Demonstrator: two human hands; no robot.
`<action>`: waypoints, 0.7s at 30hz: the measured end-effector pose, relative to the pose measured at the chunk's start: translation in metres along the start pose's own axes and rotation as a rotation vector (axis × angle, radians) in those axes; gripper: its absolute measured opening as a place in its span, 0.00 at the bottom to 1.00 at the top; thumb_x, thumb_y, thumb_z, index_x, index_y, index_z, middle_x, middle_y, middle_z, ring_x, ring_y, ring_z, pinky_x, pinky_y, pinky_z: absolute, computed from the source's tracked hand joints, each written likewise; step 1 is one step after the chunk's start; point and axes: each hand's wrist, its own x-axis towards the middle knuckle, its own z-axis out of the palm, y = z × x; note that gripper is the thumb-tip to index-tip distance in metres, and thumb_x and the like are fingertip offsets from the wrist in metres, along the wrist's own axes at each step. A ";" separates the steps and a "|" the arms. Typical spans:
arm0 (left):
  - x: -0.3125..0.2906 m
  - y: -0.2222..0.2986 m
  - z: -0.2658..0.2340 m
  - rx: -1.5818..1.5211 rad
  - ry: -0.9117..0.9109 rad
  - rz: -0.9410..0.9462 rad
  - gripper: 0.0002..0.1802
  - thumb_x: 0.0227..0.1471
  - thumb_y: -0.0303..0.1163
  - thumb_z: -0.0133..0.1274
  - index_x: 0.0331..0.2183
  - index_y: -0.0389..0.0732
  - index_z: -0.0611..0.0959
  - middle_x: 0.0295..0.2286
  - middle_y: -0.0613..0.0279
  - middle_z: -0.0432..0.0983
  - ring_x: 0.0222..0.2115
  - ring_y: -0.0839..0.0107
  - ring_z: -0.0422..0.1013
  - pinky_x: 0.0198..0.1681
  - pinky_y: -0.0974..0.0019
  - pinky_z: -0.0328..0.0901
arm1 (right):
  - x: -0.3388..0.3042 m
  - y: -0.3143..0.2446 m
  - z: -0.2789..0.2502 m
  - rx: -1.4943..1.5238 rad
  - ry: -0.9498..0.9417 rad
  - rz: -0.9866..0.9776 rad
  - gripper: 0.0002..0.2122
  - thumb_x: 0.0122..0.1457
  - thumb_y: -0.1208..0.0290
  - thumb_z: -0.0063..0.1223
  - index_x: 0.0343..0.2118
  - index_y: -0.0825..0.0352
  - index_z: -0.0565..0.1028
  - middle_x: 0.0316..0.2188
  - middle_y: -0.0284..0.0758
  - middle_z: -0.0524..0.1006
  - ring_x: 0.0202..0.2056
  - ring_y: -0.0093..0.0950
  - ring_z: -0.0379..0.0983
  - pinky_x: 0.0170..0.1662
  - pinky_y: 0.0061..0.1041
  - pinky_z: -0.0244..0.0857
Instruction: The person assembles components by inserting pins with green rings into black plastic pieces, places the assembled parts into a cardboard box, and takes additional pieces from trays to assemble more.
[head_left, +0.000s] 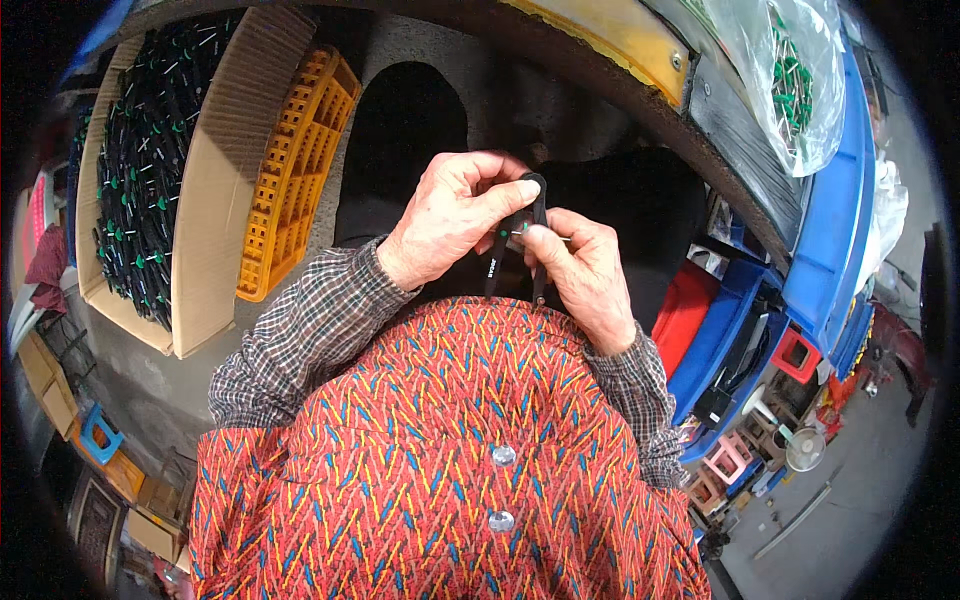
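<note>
In front of my lap, my left hand (445, 215) pinches the rounded bend of a black U-shaped piece (495, 268) between thumb and fingers. The piece's two narrow legs hang toward my apron. Closed beside one leg, my right hand (592, 268) holds a thin metal pin with green on it (567, 239) between thumb and forefinger. The pin lies crosswise at the legs, and a green spot shows on the left leg. Fingertips hide part of the pin, so how far it passes through the piece cannot be seen.
A cardboard box (205, 200) full of similar black pieces with green bits stands at left, beside an orange plastic crate (300, 170). At upper right, a clear bag (790, 90) of green-ended pins rests by a blue tray (825, 230). A table edge (640, 100) curves ahead.
</note>
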 end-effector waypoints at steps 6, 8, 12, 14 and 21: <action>0.000 -0.002 0.001 -0.015 0.001 0.004 0.12 0.56 0.33 0.54 0.35 0.33 0.81 0.21 0.70 0.74 0.15 0.87 0.63 0.16 0.80 0.58 | -0.001 0.001 0.003 0.103 0.020 -0.017 0.09 0.57 0.68 0.57 0.30 0.71 0.76 0.21 0.27 0.74 0.24 0.14 0.68 0.26 0.17 0.62; 0.001 -0.002 0.001 -0.006 0.003 0.007 0.12 0.56 0.33 0.54 0.35 0.33 0.81 0.21 0.70 0.74 0.15 0.87 0.63 0.16 0.80 0.58 | -0.001 0.001 0.011 0.154 0.076 -0.082 0.10 0.57 0.68 0.57 0.30 0.72 0.76 0.21 0.27 0.74 0.23 0.14 0.67 0.26 0.17 0.61; 0.001 -0.003 0.000 -0.016 0.003 0.003 0.12 0.56 0.33 0.54 0.35 0.32 0.81 0.21 0.70 0.73 0.15 0.87 0.63 0.16 0.80 0.58 | -0.002 0.000 0.007 0.183 0.036 -0.090 0.09 0.56 0.69 0.58 0.30 0.71 0.76 0.22 0.27 0.75 0.24 0.14 0.68 0.26 0.16 0.61; 0.001 -0.003 0.000 -0.023 0.001 0.004 0.12 0.56 0.33 0.54 0.35 0.32 0.81 0.21 0.70 0.73 0.15 0.87 0.63 0.16 0.80 0.58 | 0.001 0.000 -0.002 0.023 -0.030 -0.007 0.08 0.55 0.71 0.59 0.33 0.71 0.76 0.24 0.27 0.76 0.26 0.14 0.69 0.27 0.16 0.63; 0.001 -0.005 0.001 -0.023 0.005 0.026 0.12 0.56 0.33 0.54 0.35 0.32 0.81 0.21 0.70 0.73 0.16 0.87 0.63 0.16 0.80 0.58 | -0.001 0.003 0.012 0.147 0.095 -0.138 0.10 0.57 0.67 0.57 0.27 0.71 0.76 0.19 0.26 0.73 0.22 0.12 0.65 0.24 0.17 0.59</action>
